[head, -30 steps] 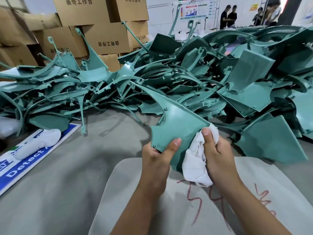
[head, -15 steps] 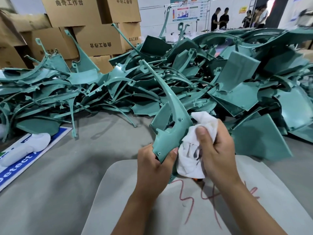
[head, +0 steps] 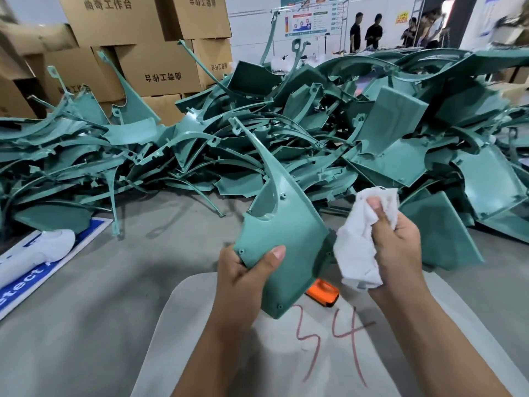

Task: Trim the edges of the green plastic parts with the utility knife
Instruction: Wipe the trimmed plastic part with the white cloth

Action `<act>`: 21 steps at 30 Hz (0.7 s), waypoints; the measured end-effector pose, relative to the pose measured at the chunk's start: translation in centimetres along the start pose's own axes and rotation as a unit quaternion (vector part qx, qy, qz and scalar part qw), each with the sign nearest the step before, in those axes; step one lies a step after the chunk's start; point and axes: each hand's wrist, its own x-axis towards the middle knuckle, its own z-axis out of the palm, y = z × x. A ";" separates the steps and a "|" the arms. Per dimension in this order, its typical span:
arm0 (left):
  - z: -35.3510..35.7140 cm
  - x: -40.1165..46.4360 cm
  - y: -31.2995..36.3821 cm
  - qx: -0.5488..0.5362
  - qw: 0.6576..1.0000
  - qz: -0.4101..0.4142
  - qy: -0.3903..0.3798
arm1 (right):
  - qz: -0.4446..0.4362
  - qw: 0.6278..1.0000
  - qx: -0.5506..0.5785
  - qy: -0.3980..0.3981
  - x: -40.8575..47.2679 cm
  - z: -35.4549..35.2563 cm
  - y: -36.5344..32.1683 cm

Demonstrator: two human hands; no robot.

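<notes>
My left hand [head: 246, 270] grips the lower left corner of a green plastic part [head: 286, 233], a broad fin that tapers to a long thin tip pointing up and left. My right hand [head: 400, 242] holds a crumpled white cloth [head: 360, 247] just right of the part, apart from its edge. An orange utility knife [head: 322, 292] lies on the pale board [head: 200, 325] below the part, mostly hidden behind it.
A large heap of green plastic parts [head: 315, 133] fills the floor ahead from left to right. Cardboard boxes [head: 148, 67] are stacked behind on the left. A blue sign with a white object [head: 37, 250] lies at the left. Several people [head: 369, 32] stand far back.
My left hand has turned the part so its broad face shows. My right hand with the cloth has come off the part and moved right, uncovering the orange knife.
</notes>
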 end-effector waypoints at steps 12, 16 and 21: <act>-0.6 0.3 -0.8 0.011 0.996 -0.056 -0.076 | -0.065 0.979 -0.147 -0.121 -0.6 0.8 1.5; -0.7 0.4 -1.2 0.054 0.993 -0.037 -0.094 | -0.156 0.935 -0.276 -0.158 -0.6 0.8 2.0; -0.3 0.3 -1.1 0.019 0.999 -0.018 -0.029 | -0.155 0.928 -0.305 -0.147 -1.1 0.9 2.4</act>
